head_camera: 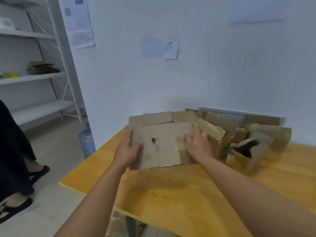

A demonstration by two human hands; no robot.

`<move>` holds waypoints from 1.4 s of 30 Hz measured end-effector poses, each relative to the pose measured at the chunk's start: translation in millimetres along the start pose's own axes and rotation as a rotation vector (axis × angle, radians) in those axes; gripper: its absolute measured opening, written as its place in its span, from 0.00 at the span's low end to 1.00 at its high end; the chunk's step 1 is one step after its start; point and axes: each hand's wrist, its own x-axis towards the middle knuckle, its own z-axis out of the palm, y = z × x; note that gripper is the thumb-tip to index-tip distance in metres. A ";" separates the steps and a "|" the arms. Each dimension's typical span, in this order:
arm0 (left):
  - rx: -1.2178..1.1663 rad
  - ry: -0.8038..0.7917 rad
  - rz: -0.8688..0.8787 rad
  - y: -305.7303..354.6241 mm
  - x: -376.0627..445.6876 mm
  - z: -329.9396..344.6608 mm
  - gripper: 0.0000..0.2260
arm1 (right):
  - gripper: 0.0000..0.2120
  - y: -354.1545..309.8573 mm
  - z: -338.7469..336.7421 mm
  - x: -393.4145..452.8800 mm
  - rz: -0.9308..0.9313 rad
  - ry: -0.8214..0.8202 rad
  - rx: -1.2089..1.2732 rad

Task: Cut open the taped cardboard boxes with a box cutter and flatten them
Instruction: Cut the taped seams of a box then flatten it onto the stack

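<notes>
A flattened brown cardboard box (160, 144) lies on top of a pile of cardboard at the far left of the wooden table (171, 194). My left hand (127, 149) grips its left edge, thumb on top. My right hand (198, 144) lies flat on its right part, fingers spread and straight. To the right stand an opened box with yellowish tape (215, 139) and a smaller torn-open box (248, 154). No box cutter is visible.
More cardboard pieces (266, 120) lean against the wall at the back right. A water bottle (87, 141) stands on the floor left of the table. White shelving (42, 74) holds stacked cardboard. A person's legs and sandals (18, 194) are at the left.
</notes>
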 end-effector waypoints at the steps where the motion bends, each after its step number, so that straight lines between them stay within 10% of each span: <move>1: 0.033 -0.012 0.005 -2.5 3.5 -0.4 0.26 | 0.27 -4.9 3.5 6.9 0.013 -0.001 0.003; 20: 0.626 0.107 0.026 -42.7 201.1 7.8 0.24 | 0.22 -36.7 150.0 130.7 0.123 -0.216 0.102; 33: 0.928 -0.182 -0.036 -98.5 286.8 75.6 0.44 | 0.38 -5.3 209.2 193.5 0.072 -0.408 -0.457; 42: 1.156 -0.411 0.106 -97.6 308.0 101.5 0.30 | 0.29 3.6 239.2 217.7 -0.290 -0.588 -0.504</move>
